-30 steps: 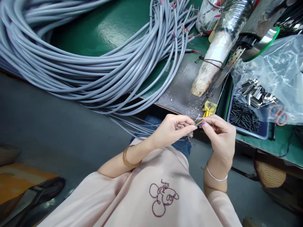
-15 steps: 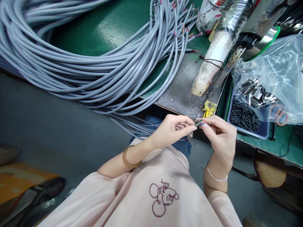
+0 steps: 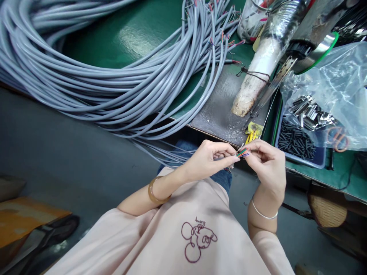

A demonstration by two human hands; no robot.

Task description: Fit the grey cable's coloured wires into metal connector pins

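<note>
Thin coloured wires (image 3: 242, 153), green, orange and blue among them, fan out between my two hands just off the table's front edge. My left hand (image 3: 216, 157) pinches them at their base between thumb and fingertips. At the wires' free ends, my right hand (image 3: 265, 156) has its thumb and fingers closed together; a thin pale strand shows by its fingertips. The grey cables (image 3: 160, 82) lie in a thick looped bundle on the table, coloured wire ends bared at the far side. Some cables hang over the edge toward my lap.
At the right stands a blue bin (image 3: 318, 162) of small black tubes (image 3: 295, 141), metal connector shells (image 3: 311, 114) and a plastic bag (image 3: 341, 88). A white-wrapped tube (image 3: 252, 80) slants over a metal plate (image 3: 212, 110), near a yellow tool (image 3: 252, 133) and a green-rimmed spool (image 3: 321, 55).
My right thumb and fingers have drawn slightly back from the wires, whose ends now show more spread. My left hand stays nearly in place.
</note>
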